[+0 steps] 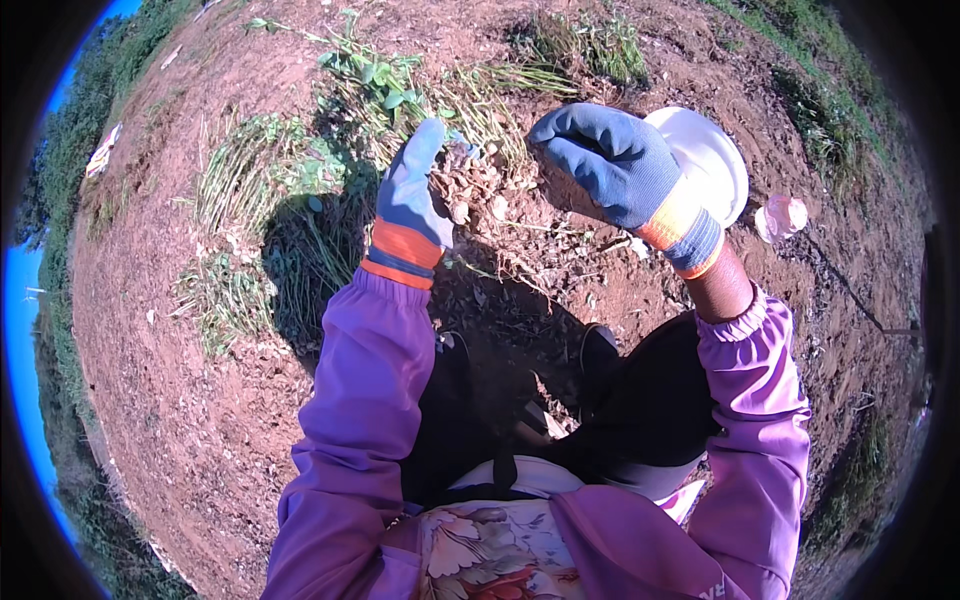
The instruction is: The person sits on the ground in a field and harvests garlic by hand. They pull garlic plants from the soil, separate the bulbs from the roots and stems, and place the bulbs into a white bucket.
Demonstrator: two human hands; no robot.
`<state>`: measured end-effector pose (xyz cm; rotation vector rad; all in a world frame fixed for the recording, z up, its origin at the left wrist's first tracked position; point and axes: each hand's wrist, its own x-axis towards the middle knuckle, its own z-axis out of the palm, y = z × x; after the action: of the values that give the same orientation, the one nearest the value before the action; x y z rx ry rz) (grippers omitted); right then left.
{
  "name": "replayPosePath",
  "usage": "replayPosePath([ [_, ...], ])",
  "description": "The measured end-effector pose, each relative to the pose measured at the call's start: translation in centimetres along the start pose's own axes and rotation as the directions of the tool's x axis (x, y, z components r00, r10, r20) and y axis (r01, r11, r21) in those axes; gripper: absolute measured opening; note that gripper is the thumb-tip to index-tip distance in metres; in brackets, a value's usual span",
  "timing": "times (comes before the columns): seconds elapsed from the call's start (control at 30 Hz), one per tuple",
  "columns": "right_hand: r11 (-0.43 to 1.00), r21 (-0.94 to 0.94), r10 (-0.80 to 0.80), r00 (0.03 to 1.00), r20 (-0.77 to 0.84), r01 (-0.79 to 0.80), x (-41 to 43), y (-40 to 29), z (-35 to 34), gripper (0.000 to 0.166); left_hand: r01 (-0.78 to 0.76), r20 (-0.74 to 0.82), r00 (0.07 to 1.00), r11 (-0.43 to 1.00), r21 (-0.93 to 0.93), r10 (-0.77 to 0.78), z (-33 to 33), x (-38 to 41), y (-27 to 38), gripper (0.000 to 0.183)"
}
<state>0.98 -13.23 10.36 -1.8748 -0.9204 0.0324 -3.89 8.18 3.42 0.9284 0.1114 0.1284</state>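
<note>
My left hand (pixel 411 187), in a blue-grey work glove with an orange cuff, grips a bunch of uprooted peanut plants (pixel 476 176). Dry roots and pale pods show beside the palm, and green leafy stems (pixel 375 75) stretch away beyond the fingers. To the right, apart from the bunch, is my right hand (pixel 611 161) in a matching glove. Its fingers are curled in towards the thumb, and whatever may be inside them is hidden. Just behind that wrist stands a white plastic basin (pixel 724 169), partly covered by the glove.
Heaps of pulled plants (pixel 247 172) lie on the reddish soil at left, with another clump (pixel 600 49) at the top. A pinkish translucent plastic item (pixel 781 219) rests right of the basin. My dark shoe (pixel 600 345) is planted below the hands.
</note>
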Motion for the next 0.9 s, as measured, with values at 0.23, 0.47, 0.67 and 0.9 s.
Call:
replayPosePath([
  [0.23,0.993,-0.033,-0.110,0.978,0.178,0.117,0.3,-0.9,2.9,0.023,0.111,-0.138,0.982,0.987,-0.114,-0.127,0.8,0.1,0.0,0.029],
  [0.47,0.844,-0.461,-0.182,0.956,0.231,0.273,0.3,-0.5,5.7,0.025,0.036,-0.057,0.998,0.995,-0.094,-0.042,0.5,-0.2,-0.4,0.024],
  [0.67,0.957,-0.258,-0.088,0.979,0.185,0.135,0.8,0.4,5.1,0.016,0.226,-0.052,0.972,0.973,-0.049,-0.229,-1.0,-0.2,0.1,0.020],
  [0.9,0.947,-0.268,-0.144,0.981,0.134,0.175,1.0,0.6,4.4,0.014,0.098,-0.155,0.984,0.994,0.049,-0.090,0.6,-0.8,-0.1,0.033],
])
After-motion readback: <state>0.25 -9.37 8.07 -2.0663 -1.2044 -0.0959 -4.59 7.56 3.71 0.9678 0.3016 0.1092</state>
